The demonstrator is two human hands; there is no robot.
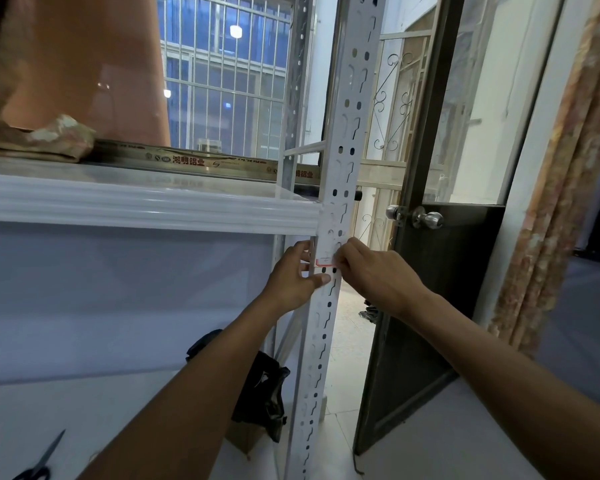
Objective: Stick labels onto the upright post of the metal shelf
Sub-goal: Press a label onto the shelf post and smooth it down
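A small white label (324,265) with a thin red border lies across the front of the white, slotted upright post (343,150), just below the white shelf board (146,202). The left hand (291,271) grips the post's left edge, its thumb pressed on the front just under the label. The right hand (371,271) pinches the label's right edge with curled fingertips.

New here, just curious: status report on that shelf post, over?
Left hand grips post. Right hand pinches red-edged label against it. Nothing in the way.
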